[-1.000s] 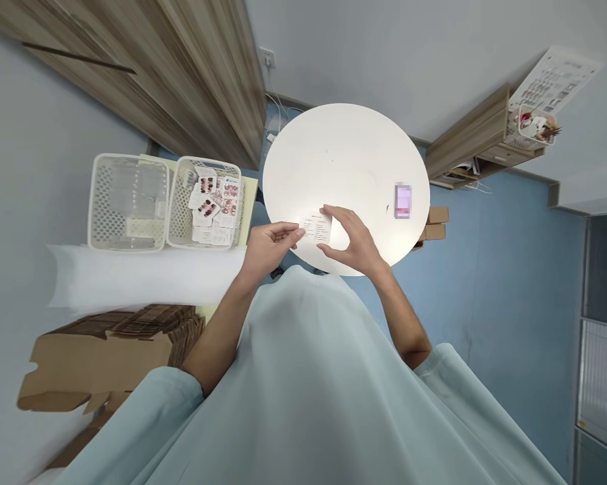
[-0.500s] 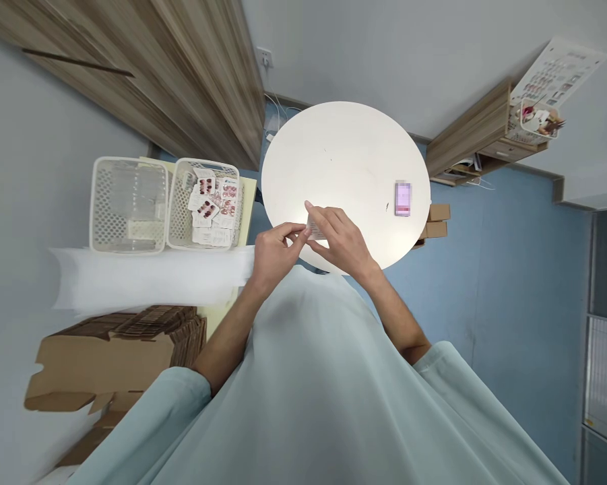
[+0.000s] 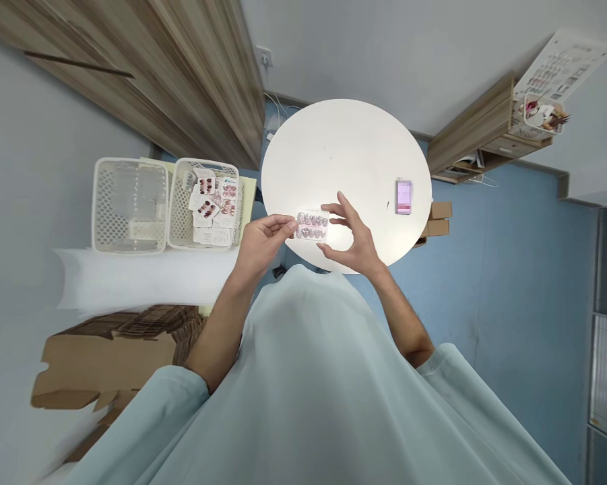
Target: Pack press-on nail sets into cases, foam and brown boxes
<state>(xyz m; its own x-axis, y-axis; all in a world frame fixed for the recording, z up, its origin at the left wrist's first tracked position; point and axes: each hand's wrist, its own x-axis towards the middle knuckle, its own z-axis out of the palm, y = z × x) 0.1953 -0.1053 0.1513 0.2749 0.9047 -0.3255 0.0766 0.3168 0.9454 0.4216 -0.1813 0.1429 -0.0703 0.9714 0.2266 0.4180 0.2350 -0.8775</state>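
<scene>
Over the near edge of a round white table (image 3: 343, 155), I hold a small card of pink press-on nails (image 3: 312, 225), its nail side facing up. My left hand (image 3: 263, 244) pinches the card's left edge between thumb and fingers. To the right of the card is my right hand (image 3: 351, 236), fingers spread, fingertips at the card's right edge. Whether it grips the card I cannot tell.
A phone (image 3: 403, 197) lies on the table's right side. To the left stand two white mesh baskets: one (image 3: 129, 205) nearly empty, one (image 3: 207, 202) holding several nail cards. Flattened cardboard boxes (image 3: 116, 353) are stacked at lower left. A wooden shelf (image 3: 477, 138) stands at the right.
The card showed its printed white back, was turned over between both hands, and now shows its nail side. My right hand's fingers have opened away from it.
</scene>
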